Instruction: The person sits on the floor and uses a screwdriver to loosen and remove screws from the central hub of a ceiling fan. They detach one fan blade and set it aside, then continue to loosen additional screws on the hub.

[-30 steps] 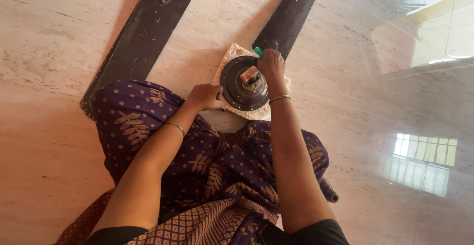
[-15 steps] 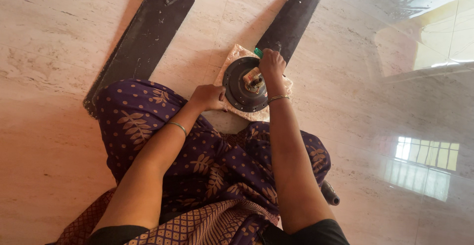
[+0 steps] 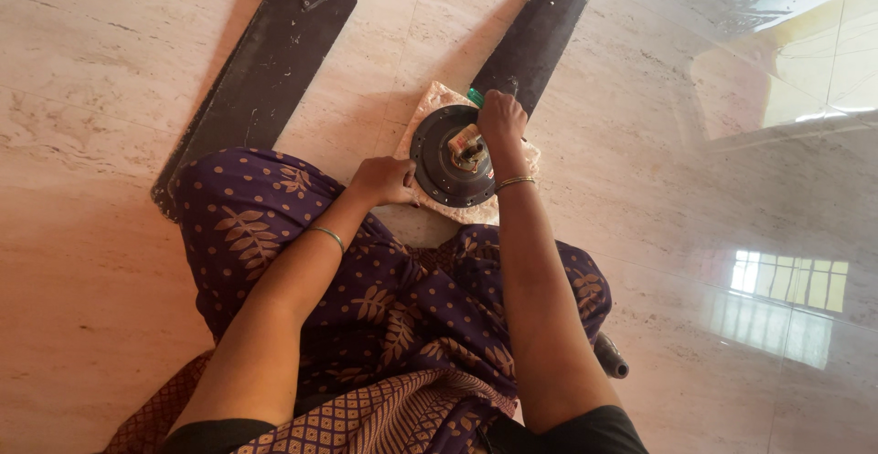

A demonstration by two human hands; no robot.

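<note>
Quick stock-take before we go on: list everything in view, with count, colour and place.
fan motor housing: 1, dark round, on the cloth, centre.
cloth: 1, pale patterned, under the motor.
fan blades: 2, black, flat on the floor, upper left and upper centre.
green-handled tool: 1, in the right hand, mostly hidden.
dark cylinder: 1, by the right knee.
floor: pale glossy marble.
left hand: on the motor's rim.
right hand: gripping the tool.

Motor hub [image 3: 453,157] on cloth [image 3: 430,97]; fan blades [image 3: 261,74] behind, on floor [image 3: 640,189].
</note>
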